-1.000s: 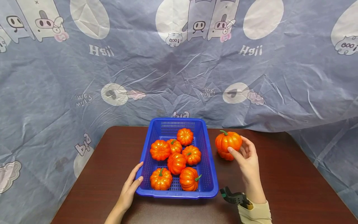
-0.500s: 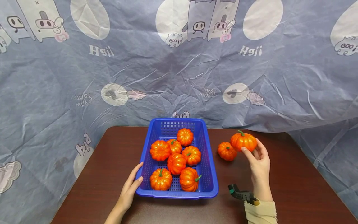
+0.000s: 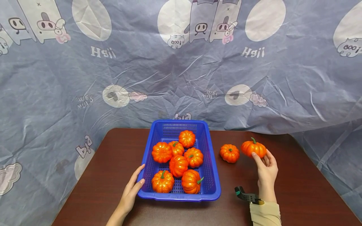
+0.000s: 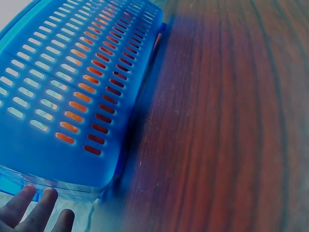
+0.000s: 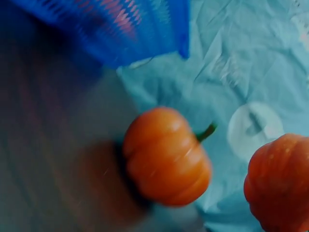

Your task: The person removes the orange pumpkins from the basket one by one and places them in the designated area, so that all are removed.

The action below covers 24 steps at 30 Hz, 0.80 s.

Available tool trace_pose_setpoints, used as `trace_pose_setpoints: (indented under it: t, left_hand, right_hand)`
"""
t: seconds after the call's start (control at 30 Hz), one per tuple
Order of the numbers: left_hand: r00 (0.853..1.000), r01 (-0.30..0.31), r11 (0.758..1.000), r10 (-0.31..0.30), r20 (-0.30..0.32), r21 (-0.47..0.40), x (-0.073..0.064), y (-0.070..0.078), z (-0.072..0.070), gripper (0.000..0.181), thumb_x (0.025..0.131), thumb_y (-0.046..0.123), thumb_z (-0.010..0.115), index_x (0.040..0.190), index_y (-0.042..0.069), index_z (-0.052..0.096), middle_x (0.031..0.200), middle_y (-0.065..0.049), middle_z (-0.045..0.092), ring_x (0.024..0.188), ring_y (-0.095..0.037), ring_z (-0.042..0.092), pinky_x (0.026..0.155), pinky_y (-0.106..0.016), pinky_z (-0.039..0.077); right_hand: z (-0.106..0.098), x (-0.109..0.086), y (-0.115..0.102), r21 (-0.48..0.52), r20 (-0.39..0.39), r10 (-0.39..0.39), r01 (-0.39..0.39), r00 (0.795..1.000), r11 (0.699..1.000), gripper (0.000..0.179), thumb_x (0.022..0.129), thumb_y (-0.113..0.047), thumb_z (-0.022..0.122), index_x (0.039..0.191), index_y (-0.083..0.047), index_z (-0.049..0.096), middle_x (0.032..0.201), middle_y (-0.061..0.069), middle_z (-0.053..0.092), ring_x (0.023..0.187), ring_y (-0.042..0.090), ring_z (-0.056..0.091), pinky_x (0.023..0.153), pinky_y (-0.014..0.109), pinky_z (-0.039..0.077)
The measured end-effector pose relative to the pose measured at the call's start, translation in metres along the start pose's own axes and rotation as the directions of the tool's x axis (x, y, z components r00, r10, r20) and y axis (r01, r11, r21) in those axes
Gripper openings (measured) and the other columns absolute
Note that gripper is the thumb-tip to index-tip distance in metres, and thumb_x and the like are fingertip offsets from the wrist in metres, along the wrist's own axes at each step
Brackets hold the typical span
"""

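At the right of the head view, my right hand [image 3: 267, 169] pinches a small orange toy pumpkin [image 3: 253, 148] with a green stem, thumb in front and fingers at its right side. To its left, another pumpkin [image 3: 229, 153] sits on the table; it fills the middle of the right wrist view, while the held pumpkin [image 5: 282, 186] shows at that view's right edge. My left hand [image 3: 130, 191] touches the left side of a blue plastic basket [image 3: 143, 185] with extended fingers. Its fingertips [image 4: 46, 195] appear low in the left wrist view, against the basket's slotted wall.
Several orange pumpkins, one of them a pumpkin [image 3: 162, 181] with its stem up, lie inside the basket. A dark brown wooden table [image 3: 104, 169] carries everything. Behind it hangs a grey-blue cartoon-printed cloth [image 3: 169, 72]. A black wrist mount [image 3: 246, 196] juts left from the right wrist.
My right hand has carried its pumpkin to the right, then lower, uncovering the pumpkin on the table that it partly hid. The left hand and the basket have stayed put.
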<state>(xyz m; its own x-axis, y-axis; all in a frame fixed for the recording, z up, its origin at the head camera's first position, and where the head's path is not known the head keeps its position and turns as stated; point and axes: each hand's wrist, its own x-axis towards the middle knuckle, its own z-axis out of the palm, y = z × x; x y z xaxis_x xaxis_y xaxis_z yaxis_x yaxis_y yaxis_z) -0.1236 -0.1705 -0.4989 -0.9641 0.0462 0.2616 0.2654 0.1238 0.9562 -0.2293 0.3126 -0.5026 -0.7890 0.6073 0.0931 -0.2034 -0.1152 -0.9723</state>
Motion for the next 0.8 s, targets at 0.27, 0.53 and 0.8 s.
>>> trace_pose_setpoints:
  t: [0.27, 0.53, 0.8]
  left_hand:
    - [1.000, -0.016, 1.000, 0.016, 0.002, 0.011, 0.000, -0.002, -0.001, 0.048, 0.096, 0.012, 0.045, 0.144, 0.016, 0.038, 0.148, -0.007, 0.033, 0.123, -0.014, 0.043, 0.094, -0.021, 0.037]
    - [1.000, -0.011, 1.000, 0.011, -0.002, 0.016, 0.000, -0.002, -0.001, 0.048, 0.096, 0.012, 0.045, 0.143, 0.017, 0.039, 0.148, -0.006, 0.034, 0.124, -0.013, 0.043, 0.095, -0.020, 0.036]
    - [1.000, -0.019, 1.000, 0.019, 0.003, 0.011, 0.001, -0.002, -0.001, 0.048, 0.096, 0.011, 0.045, 0.144, 0.016, 0.038, 0.148, -0.007, 0.033, 0.124, -0.014, 0.042, 0.095, -0.019, 0.036]
  right_hand:
    - [-0.007, 0.005, 0.014, -0.125, -0.089, 0.130, -0.140, 0.988, 0.982, 0.080, 0.073, -0.029, 0.081, 0.142, -0.016, 0.041, 0.142, 0.010, 0.041, 0.126, 0.019, 0.042, 0.099, 0.023, 0.036]
    - [-0.001, -0.016, 0.001, -0.162, -0.061, 0.138, -0.146, 0.989, 0.976, 0.081, 0.078, -0.014, 0.077, 0.145, -0.008, 0.033, 0.147, 0.017, 0.032, 0.131, 0.026, 0.036, 0.100, 0.024, 0.034]
    - [-0.003, -0.016, 0.009, -0.357, -0.065, 0.051, -0.071, 0.997, 0.931, 0.081, 0.076, -0.019, 0.079, 0.143, -0.005, 0.036, 0.142, 0.023, 0.039, 0.127, 0.036, 0.040, 0.104, 0.043, 0.031]
